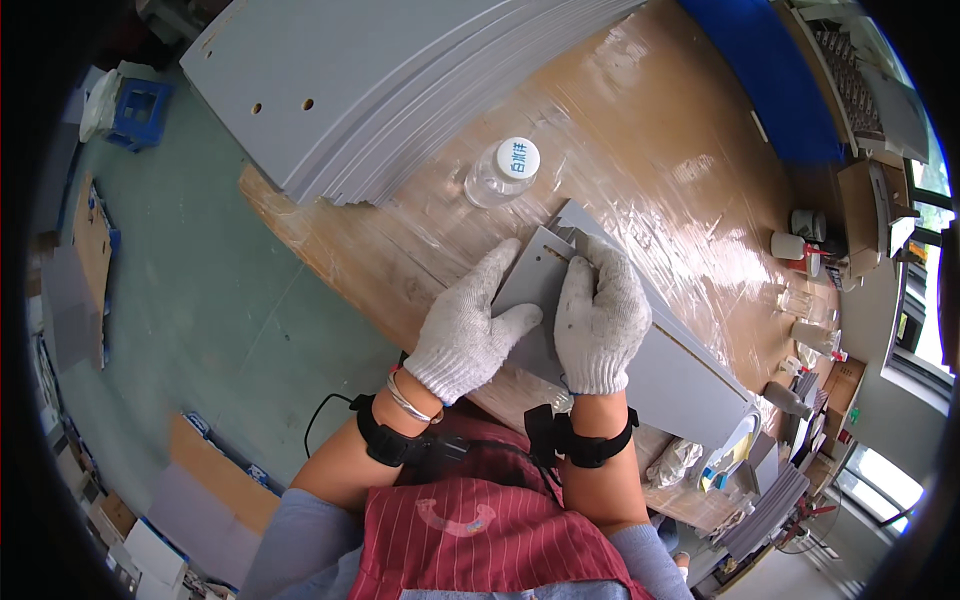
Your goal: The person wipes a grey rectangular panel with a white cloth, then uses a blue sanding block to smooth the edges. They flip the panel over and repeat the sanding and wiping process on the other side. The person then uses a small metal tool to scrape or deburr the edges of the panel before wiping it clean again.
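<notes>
In front of me a small grey panel [532, 283], with small holes and a narrow slot near its far edge, is held tilted over a longer grey panel [672, 372]. My left hand [468, 325], in a white knit glove, grips its left edge, thumb across the face. My right hand [603, 318], gloved alike, is closed around its right side near the far corner; its fingertips are partly hidden. Just beyond the hands stands a clear bottle [490, 182] with a white lid.
A tall stack of grey panels [400, 75] fills the table's far left. Plastic film covers the brown tabletop [680, 150]. Bottles [790, 245] and a crumpled cloth [675, 462] lie to the right. A blue crate [138, 112] stands on the green floor [220, 270].
</notes>
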`<action>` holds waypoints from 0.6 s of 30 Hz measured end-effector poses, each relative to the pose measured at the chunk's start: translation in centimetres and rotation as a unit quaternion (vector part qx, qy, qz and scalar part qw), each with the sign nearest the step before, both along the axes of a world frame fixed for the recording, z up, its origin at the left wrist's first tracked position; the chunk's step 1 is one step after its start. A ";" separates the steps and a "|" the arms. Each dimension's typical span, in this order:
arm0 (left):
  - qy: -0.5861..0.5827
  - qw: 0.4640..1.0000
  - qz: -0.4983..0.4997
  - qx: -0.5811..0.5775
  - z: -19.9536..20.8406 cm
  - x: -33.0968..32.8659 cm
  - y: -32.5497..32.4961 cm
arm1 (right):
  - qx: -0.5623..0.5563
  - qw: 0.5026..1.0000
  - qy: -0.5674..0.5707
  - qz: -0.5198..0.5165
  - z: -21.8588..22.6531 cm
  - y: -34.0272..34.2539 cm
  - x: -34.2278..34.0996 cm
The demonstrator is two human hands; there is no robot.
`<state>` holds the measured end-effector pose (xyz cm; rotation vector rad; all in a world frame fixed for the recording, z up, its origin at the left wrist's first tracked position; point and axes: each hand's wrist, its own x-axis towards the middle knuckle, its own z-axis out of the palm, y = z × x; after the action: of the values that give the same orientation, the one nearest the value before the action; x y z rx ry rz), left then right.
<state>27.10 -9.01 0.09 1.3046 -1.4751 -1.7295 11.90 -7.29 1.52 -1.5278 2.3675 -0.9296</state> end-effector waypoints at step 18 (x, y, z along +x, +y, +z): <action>0.024 0.999 -0.031 0.024 0.3 -1.5 -1.2 | -0.002 0.926 0.145 -0.348 -1.5 18.4 -20.7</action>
<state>25.60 -10.16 0.35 1.2457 -1.4697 -1.8327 -8.78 11.15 -0.02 -0.8469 3.2134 -0.8552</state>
